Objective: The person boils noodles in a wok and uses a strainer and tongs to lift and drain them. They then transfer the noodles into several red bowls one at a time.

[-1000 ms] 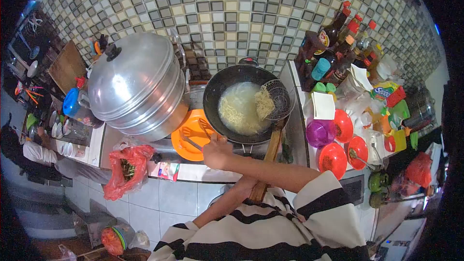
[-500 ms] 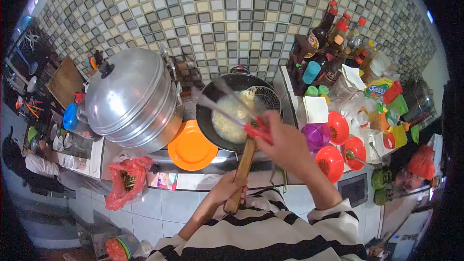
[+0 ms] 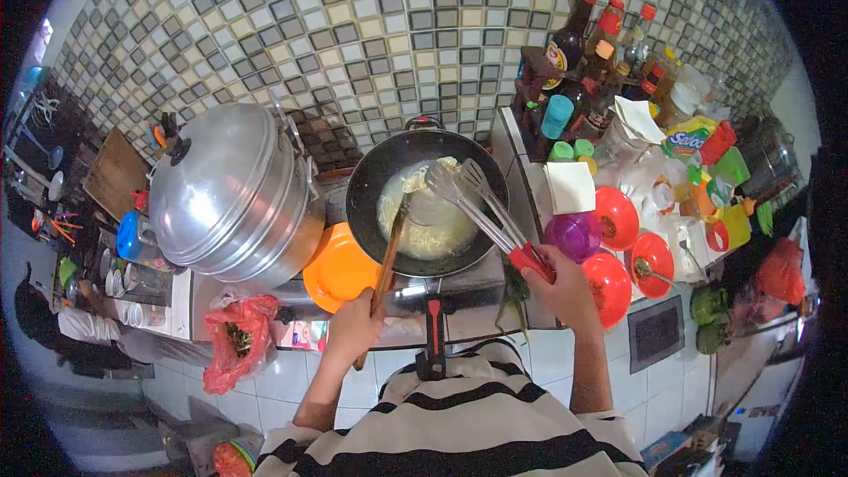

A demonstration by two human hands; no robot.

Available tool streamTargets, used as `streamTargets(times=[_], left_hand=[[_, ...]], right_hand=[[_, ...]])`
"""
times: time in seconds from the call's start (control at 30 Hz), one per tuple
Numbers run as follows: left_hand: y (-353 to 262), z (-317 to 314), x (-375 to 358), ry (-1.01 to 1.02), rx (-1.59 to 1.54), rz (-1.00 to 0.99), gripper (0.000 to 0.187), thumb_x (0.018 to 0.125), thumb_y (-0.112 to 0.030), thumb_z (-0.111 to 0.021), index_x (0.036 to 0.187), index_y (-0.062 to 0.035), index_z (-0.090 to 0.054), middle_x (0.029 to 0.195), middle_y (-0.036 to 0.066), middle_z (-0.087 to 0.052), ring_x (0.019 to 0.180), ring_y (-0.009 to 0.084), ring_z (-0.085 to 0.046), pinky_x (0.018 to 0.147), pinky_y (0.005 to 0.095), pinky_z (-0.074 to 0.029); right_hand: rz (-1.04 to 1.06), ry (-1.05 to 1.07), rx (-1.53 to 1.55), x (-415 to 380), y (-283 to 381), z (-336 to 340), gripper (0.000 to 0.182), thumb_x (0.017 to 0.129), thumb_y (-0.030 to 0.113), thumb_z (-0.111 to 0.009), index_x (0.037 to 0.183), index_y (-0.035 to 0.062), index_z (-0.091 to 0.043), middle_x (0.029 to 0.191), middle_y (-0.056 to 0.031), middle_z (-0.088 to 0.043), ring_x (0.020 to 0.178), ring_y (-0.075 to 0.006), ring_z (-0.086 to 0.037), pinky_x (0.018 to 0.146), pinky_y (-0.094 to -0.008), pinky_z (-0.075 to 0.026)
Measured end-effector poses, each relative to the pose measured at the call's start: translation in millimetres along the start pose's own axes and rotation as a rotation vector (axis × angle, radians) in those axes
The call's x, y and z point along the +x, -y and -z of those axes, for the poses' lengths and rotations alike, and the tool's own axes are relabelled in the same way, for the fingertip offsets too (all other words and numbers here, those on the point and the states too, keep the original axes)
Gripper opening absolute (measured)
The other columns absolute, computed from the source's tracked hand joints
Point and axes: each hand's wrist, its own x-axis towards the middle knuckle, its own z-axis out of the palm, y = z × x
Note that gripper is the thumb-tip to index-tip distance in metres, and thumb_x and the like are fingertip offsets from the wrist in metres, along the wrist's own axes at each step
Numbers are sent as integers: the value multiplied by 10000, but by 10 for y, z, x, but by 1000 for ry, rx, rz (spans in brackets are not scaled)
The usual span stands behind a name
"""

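A black wok (image 3: 367, 163) holds cloudy liquid and pale noodles (image 3: 433, 241). My left hand (image 3: 353, 329) is closed around the long wooden handle (image 3: 389, 256) of a wire strainer. That handle slants down into the wok, where the liquid mostly hides the mesh. In my right hand (image 3: 565, 287) are metal tongs (image 3: 481, 208) with red grips. Their jaws are apart over the right side of the wok, and I see no noodles between them. The wok's black and red handle (image 3: 433, 340) points toward my body.
Left of the wok are an orange plate (image 3: 340, 269) and a large metal steamer pot (image 3: 225, 199). Red bowls (image 3: 608, 287), a purple bowl (image 3: 572, 234) and sauce bottles (image 3: 574, 35) crowd the right. A red plastic bag (image 3: 237, 344) sits front left. Another person's sleeve (image 3: 88, 325) shows far left.
The tongs have swung right from across the wok's middle. My left hand has moved left with the handle, and the strainer mesh has gone from the wok's right side down into the liquid.
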Motion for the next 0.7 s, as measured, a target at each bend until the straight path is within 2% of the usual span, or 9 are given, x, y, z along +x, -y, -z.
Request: streamTargets(times=[0.03,0.13,0.3,0.4,0.5,0.57,0.7], left_hand=[[-22,20,-3,-139,238,-69,206,787,-207,-506,855,-13,-504,625,213,-571,560,352,-588,523,460,-464],[-140,91,11,-227,382,5,191,774,-211,-512,856,-38,-500,616,200,-577,567,352,-593,516,470,-466],[-190,158,91,-283,498,65,194,752,-193,-523,893,-63,-494,590,168,-581,555,339,-597,484,442,-473],[-135,163,121,-314,576,50,230,733,-190,-541,916,-65,-481,589,151,-583,545,322,-601,469,417,-477],[-160,207,109,-339,618,37,288,710,-180,-566,945,-52,-460,607,138,-584,536,301,-602,458,399,-480],[-156,219,107,-346,621,38,321,699,-173,-579,961,-43,-447,620,133,-584,531,293,-602,455,393,-480],[-138,224,112,-348,643,62,367,679,-153,-600,979,-32,-428,650,129,-581,528,284,-600,454,382,-483]], right_hand=[[-5,-12,-32,-21,-5,-5,428,753,287,-600,1038,-24,-530,803,-203,-610,737,-299,-615,657,-355,-463],[-32,-22,-62,-51,-26,4,432,745,276,-599,1046,-25,-529,794,-202,-608,725,-298,-610,657,-354,-461],[-41,-50,-48,-71,-104,-11,426,736,266,-592,1035,-34,-539,806,-214,-598,737,-312,-597,683,-361,-451],[-80,7,-105,-67,-131,-5,441,756,275,-602,1069,-26,-528,858,-216,-600,763,-287,-605,684,-340,-457],[-67,-10,-114,-55,-155,-27,427,738,283,-582,1002,-51,-548,838,-224,-594,764,-334,-590,696,-373,-443],[-51,-1,-203,-54,-173,-28,437,752,281,-597,1067,-14,-529,863,-220,-595,777,-332,-595,690,-372,-454],[-29,-42,-286,-13,-194,-131,442,757,288,-589,1080,-4,-514,881,-214,-594,802,-352,-585,695,-399,-451]])
